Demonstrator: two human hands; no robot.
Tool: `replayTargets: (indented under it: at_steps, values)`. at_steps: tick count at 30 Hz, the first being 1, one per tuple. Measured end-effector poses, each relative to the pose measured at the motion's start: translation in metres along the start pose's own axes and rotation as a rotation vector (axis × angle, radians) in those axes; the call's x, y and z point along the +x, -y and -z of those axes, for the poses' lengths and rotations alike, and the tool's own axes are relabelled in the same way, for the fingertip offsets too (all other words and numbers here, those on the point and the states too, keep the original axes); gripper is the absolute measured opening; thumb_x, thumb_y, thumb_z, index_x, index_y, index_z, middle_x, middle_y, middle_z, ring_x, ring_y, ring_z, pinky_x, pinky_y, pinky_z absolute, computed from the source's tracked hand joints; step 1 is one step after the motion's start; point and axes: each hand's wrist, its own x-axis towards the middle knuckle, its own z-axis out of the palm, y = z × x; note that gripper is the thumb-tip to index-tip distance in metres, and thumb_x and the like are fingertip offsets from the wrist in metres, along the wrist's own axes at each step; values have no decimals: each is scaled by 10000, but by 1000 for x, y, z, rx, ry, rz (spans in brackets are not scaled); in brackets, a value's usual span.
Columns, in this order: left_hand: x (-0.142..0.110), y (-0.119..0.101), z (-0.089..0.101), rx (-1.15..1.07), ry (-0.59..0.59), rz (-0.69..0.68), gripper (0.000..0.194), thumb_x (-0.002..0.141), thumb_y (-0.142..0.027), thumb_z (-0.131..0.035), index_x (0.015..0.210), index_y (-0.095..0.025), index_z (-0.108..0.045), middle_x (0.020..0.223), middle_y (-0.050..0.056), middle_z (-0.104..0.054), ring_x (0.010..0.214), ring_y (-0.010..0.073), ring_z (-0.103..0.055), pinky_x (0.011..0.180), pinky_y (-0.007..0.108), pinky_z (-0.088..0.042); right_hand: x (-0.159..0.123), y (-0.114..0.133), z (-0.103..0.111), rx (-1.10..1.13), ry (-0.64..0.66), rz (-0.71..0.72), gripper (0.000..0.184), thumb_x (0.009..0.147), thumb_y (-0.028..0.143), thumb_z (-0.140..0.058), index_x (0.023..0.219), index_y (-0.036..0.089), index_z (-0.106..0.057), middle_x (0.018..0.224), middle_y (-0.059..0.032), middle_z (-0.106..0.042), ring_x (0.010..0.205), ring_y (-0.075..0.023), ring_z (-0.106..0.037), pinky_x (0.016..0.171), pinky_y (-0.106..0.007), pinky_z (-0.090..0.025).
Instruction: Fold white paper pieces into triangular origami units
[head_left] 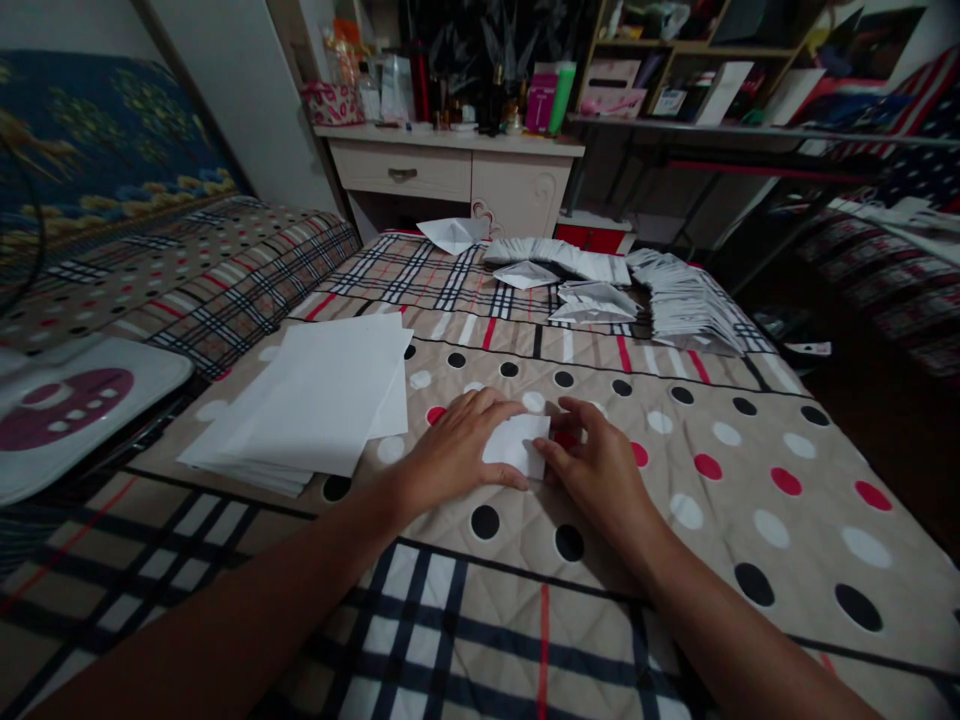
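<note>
A small folded piece of white paper [516, 446] lies on the bedspread right in front of me. My left hand [457, 442] holds its left side, with the thumb on the near edge and the fingers along the far edge. At the right edge, my right hand [600, 460] has its thumb on the paper and its fingers curled just behind. To the left rests a loose stack of blank white sheets [322, 390]. Farther off stand packed rows of folded paper pieces [690, 305], with a few separate folded paper boats [525, 274] beside them.
The patterned bedspread [720, 520] spreads beneath everything. At the left edge sits a white panel with a purple design [90, 400]. Beyond the bed stand a cream dresser [435, 170] crowded with bottles and boxes, and a shelf desk [720, 125] on the right.
</note>
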Motion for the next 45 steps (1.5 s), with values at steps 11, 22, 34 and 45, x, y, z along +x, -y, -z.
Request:
replayTargets:
  at_steps: [11, 22, 34, 45]
  values:
    - [-3, 3, -2, -189, -138, 51, 645, 736, -313, -782, 1310, -281, -489, 1245, 64, -538, 1146, 237, -537, 983, 402, -465, 20, 6, -6, 443, 180, -305, 217, 627, 306, -791, 688, 181, -625, 489, 17, -567, 338, -86, -410, 330, -226, -267]
    - [0, 5, 5, -529, -446, 400, 638, 650, -355, -816, 1213, -184, -568, 987, 68, -682, 860, 209, -658, 752, 329, -536, 7, 8, -15, 722, 61, -112, 271, 650, 364, -809, 623, 172, -619, 578, 17, -566, 520, -101, -474, 500, -233, -360]
    - [2, 3, 10, -873, -468, 568, 371, 553, -333, -833, 817, -130, -670, 700, 17, -692, 576, 131, -619, 522, 222, -491, 9, 10, -12, 636, -46, 56, 223, 758, 357, -736, 617, 188, -698, 683, -5, -564, 641, -125, -489, 559, -252, -362]
    - [0, 3, 12, -867, -522, 366, 182, 642, -240, -786, 753, -158, -666, 731, 13, -702, 644, 128, -642, 591, 228, -514, 7, 12, -13, 589, -70, 96, 23, 715, 239, -746, 729, 224, -736, 821, -16, -596, 705, -144, -535, 628, -280, -414]
